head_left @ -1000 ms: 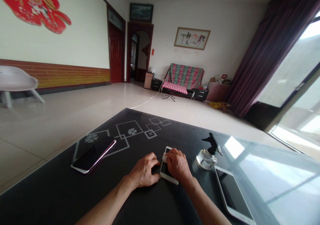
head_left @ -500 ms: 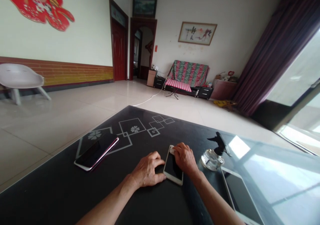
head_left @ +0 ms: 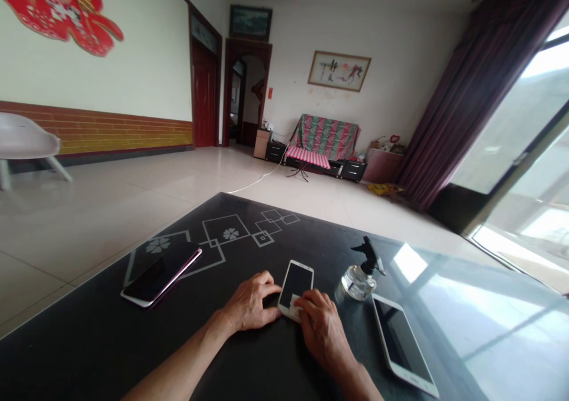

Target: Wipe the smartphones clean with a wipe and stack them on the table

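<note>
A white smartphone [head_left: 299, 278] with a dark screen lies on the black table. My left hand [head_left: 253, 303] holds it by the left edge, with thumb and fingertips against its side. In my right hand [head_left: 320, 324] a small white wipe [head_left: 294, 306] is pinched, pressed on the lower end of the screen; whether it is paper or cloth I cannot tell. To the right stands a clear spray bottle [head_left: 358, 283] with a black trigger head. A larger white tablet [head_left: 404, 343] lies beside it, nearer to me. On the left rests another phone [head_left: 162, 276] with a dark screen and pinkish edge.
The glossy black table [head_left: 213, 359] carries a pattern of grey squares and reflects window light on the right. A pale chair [head_left: 26, 140] stands on the tiled floor at left. Farther back are a small table with a striped cloth [head_left: 307, 156] and a purple curtain [head_left: 438, 122].
My right hand has slid the wipe from the top of the smartphone's screen down to its lower end. My left hand keeps its place at the edge. The view has shifted slightly.
</note>
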Demonstrator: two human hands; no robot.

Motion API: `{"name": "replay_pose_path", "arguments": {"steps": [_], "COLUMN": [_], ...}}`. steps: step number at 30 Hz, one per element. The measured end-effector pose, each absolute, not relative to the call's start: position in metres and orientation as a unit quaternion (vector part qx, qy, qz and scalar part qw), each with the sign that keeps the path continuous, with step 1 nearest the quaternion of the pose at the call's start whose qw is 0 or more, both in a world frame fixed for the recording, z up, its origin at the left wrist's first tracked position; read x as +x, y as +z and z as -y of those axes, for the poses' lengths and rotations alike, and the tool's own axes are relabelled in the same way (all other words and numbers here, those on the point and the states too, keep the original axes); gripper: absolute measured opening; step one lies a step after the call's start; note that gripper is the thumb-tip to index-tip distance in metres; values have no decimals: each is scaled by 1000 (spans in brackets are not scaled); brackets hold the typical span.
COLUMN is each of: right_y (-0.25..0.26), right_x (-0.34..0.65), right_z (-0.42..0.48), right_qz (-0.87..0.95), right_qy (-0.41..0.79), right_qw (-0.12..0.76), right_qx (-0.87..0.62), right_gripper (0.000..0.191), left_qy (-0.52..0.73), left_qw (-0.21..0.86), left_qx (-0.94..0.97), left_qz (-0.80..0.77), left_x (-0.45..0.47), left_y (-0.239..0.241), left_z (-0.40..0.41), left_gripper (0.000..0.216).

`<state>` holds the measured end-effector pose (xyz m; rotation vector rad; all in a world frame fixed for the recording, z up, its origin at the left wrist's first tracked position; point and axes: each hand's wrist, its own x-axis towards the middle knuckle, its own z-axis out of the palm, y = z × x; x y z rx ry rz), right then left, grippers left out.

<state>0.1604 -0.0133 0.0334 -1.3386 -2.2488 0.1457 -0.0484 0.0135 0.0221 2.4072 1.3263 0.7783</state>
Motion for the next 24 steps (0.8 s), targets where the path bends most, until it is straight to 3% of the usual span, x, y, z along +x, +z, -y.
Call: {"name": "replay_pose_path", "arguments": {"steps": [8, 24], "right_y": [30, 25], "right_x": [164, 167], "right_z": [22, -62], "right_qz": [830, 793], "right_qy": [51, -25], "right_qw": [257, 249], "right_qx": [-493, -556], "right_gripper": [28, 29], "left_qy": [266, 275], "left_qw": [141, 153], "left_qx": [835, 827], "left_qz": [-461, -465], "left_x": [-49, -49], "left_y": [20, 22], "left_z": [-15, -14], "left_gripper": [37, 39]}}
